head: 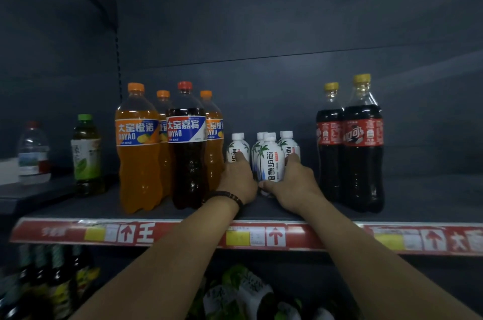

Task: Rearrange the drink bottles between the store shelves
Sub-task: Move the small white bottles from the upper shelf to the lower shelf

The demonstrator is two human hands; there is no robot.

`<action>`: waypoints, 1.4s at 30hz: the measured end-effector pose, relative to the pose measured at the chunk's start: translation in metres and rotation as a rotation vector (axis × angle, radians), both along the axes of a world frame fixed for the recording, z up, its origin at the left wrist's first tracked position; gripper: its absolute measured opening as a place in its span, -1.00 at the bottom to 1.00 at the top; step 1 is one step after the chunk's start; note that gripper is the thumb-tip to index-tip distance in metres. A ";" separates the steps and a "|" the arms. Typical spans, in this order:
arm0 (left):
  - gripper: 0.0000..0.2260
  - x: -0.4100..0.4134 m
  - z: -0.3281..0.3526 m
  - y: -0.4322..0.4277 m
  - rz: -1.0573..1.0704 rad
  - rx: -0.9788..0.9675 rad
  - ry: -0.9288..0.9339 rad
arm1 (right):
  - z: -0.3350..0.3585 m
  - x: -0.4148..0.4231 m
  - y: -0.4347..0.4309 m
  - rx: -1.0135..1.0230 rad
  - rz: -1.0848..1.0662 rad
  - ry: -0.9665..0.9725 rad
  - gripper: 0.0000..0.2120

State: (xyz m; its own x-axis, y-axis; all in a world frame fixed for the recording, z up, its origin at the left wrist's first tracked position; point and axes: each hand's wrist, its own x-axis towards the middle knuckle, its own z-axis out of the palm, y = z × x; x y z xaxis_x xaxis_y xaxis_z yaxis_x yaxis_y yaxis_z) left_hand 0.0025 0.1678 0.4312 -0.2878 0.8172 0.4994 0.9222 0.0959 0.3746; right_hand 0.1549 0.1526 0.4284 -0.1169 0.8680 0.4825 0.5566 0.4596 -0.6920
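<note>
While both bare forearms reach up from the lower edge of the frame, the hands meet at a cluster of small white plastic bottles with palm-tree labels at centre frame, standing upright on the dark matte shelf board. The left hand, a dark beaded bracelet on its wrist, wraps around the leftmost small bottle. The right hand cups the front bottle from the right, thumb across its base, fingers curled behind; both hands are closed onto bottles.

Left of centre: three tall clear plastic bottles of orange liquid with orange caps and one tall bottle of dark liquid with a red cap, waisted shapes, blue-and-orange or blue-and-red wrap labels. Right of centre: two tall dark cola bottles with yellow caps and red labels, touching each other. Far left: a green-capped tea bottle and a clear water bottle, blurred.

A glossy red price strip with yellow tags runs along the shelf's front edge. Below it, more bottles on the lower shelf, indistinct.
</note>
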 end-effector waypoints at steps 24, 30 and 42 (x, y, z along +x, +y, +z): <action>-0.76 -0.062 -0.015 -0.129 -0.069 0.332 0.646 | 0.008 -0.054 -0.018 -0.059 -0.026 -0.159 -0.35; -0.85 -0.078 -0.041 -0.111 -0.099 0.516 0.378 | 0.009 -0.083 -0.019 -0.053 -0.072 -0.183 -0.38; -0.88 -0.086 -0.050 -0.128 -0.282 0.621 0.071 | 0.009 -0.086 -0.048 -0.057 -0.122 -0.272 -0.48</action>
State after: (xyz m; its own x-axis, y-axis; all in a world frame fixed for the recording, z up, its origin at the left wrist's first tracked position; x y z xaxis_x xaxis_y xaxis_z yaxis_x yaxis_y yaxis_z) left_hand -0.0835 0.0402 0.3814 -0.0554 0.4124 0.9093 0.9049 -0.3641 0.2202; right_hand 0.0686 0.1046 0.4374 -0.1284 0.9085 0.3977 0.7739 0.3425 -0.5327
